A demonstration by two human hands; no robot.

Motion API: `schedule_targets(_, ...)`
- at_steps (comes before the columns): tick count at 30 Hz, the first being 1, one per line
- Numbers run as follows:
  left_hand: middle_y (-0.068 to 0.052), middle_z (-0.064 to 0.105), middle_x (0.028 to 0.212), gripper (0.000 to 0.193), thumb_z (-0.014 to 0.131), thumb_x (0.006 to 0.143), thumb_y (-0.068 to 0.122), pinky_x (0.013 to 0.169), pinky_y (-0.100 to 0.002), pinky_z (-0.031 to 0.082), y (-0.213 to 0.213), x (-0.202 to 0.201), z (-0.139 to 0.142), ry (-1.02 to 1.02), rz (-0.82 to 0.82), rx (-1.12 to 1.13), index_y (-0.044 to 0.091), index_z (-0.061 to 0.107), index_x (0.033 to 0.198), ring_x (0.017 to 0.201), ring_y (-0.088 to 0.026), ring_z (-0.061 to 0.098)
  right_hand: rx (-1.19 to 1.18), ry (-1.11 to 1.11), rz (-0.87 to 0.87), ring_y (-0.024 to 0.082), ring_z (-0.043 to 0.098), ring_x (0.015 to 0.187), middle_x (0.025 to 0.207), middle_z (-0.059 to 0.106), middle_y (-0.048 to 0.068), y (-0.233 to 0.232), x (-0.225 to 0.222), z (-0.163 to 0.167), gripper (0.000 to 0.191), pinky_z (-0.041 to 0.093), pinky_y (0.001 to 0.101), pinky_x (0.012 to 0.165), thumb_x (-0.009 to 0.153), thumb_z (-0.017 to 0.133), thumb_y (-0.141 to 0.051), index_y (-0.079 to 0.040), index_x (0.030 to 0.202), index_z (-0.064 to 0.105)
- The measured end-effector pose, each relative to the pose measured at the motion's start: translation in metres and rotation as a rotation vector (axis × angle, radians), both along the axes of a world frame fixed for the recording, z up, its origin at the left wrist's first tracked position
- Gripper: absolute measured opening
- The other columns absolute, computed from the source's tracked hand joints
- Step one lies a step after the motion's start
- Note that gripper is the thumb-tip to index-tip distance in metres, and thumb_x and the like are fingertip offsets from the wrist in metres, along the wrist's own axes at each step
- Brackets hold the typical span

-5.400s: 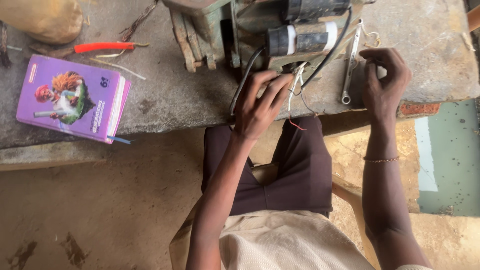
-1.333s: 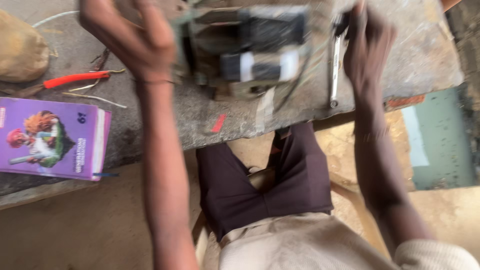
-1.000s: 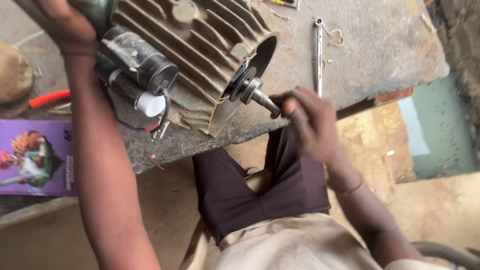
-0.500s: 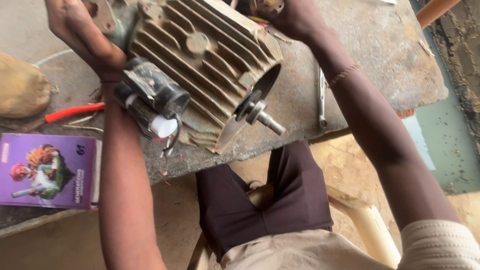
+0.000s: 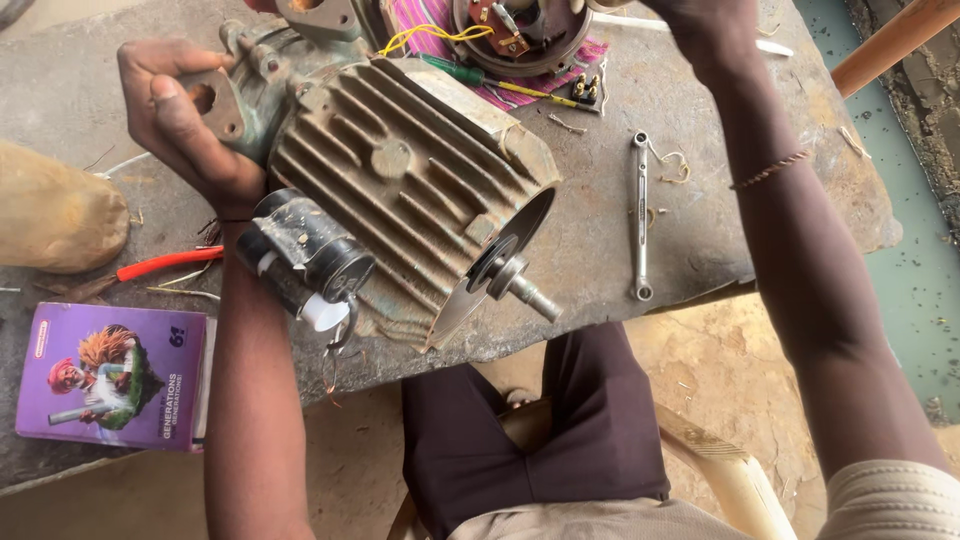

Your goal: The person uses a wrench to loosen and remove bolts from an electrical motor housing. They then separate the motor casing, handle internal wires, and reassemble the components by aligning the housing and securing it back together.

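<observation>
Left hand (image 5: 185, 120) clamped on motor (image 5: 400, 190) flange, right hand (image 5: 705, 25) fingers out of frame, can't tell; tilted, could roll off bench (image 5: 800, 180).

Bright, even daylight, soft overall. No hard glare. Short soft shadow under ribbed grey-green metal motor housing (image 5: 410, 190) toward 6 o'clock. Focus sharp at centre; slim silver spanner (image 5: 639, 215) crisp at 3 o'clock. Right hand (image 5: 700, 25) cut off at 12 o'clock edge, slightly soft. Mild wide-angle stretch at corners.
</observation>
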State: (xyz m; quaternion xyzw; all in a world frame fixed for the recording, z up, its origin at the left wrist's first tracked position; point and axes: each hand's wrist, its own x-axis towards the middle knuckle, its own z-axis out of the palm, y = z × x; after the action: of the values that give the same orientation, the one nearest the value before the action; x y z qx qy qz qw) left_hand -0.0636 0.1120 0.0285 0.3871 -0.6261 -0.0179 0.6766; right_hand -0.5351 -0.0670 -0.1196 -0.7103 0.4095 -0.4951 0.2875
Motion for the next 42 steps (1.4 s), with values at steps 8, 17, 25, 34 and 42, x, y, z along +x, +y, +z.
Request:
schedule_targets(8, -0.013, 0.057, 0.097, 0.049, 0.039, 0.108, 0.042, 0.08, -0.032, 0.045, -0.005, -0.004, 0.005, 0.021, -0.009, 0.017, -0.002, 0.059, 0.102, 0.091, -0.021, 0.055, 0.024, -0.285, 0.022, 0.008, 0.061, 0.087, 0.098, 0.063, 0.0, 0.034, -0.041, 0.035, 0.014, 0.053, 0.0201, 0.079, 0.104, 0.074, 0.007, -0.001, 0.099, 0.063)
schedule_targets(17, -0.015, 0.055, 0.096, 0.05, 0.038, 0.111, 0.041, 0.084, -0.036, 0.047, -0.018, -0.004, -0.001, -0.035, 0.005, -0.046, -0.004, 0.057, 0.102, 0.092, -0.023, 0.055, -0.177, 0.36, -0.013, 0.021, 0.064, 0.112, 0.117, 0.067, 0.008, 0.082, -0.077, 0.047, 0.011, 0.055, 0.039, 0.109, 0.097, 0.073, 0.003, -0.006, 0.103, 0.07)
schedule_targets(25, -0.014, 0.056, 0.097, 0.052, 0.037, 0.112, 0.042, 0.077, -0.032, 0.046, -0.021, -0.013, -0.002, 0.027, -0.039, -0.038, -0.005, 0.058, 0.105, 0.088, -0.021, 0.056, 0.214, 0.344, -0.203, 0.025, 0.069, 0.085, 0.106, 0.066, 0.008, 0.014, 0.023, 0.032, 0.033, 0.057, 0.0398, 0.069, 0.091, 0.08, -0.026, -0.011, 0.116, 0.064)
schedule_targets(34, -0.014, 0.054, 0.099, 0.054, 0.037, 0.111, 0.045, 0.082, -0.034, 0.05, -0.019, -0.013, 0.006, -0.042, -0.012, -0.053, -0.004, 0.056, 0.101, 0.088, -0.022, 0.058, -0.028, 0.927, -0.103, 0.03, 0.07, 0.074, 0.083, 0.073, 0.014, -0.044, 0.099, 0.034, 0.036, 0.056, 0.0439, 0.064, 0.077, 0.092, -0.033, -0.006, 0.096, 0.078)
schedule_targets(42, -0.013, 0.053, 0.099, 0.056, 0.037, 0.113, 0.049, 0.082, -0.034, 0.052, -0.021, -0.01, 0.001, -0.011, -0.044, -0.022, -0.004, 0.057, 0.106, 0.091, -0.023, 0.059, 0.377, 0.795, 0.111, 0.02, 0.07, 0.071, 0.082, 0.073, 0.009, -0.076, 0.084, 0.036, 0.034, 0.054, 0.0333, 0.057, 0.076, 0.089, -0.026, -0.009, 0.102, 0.074)
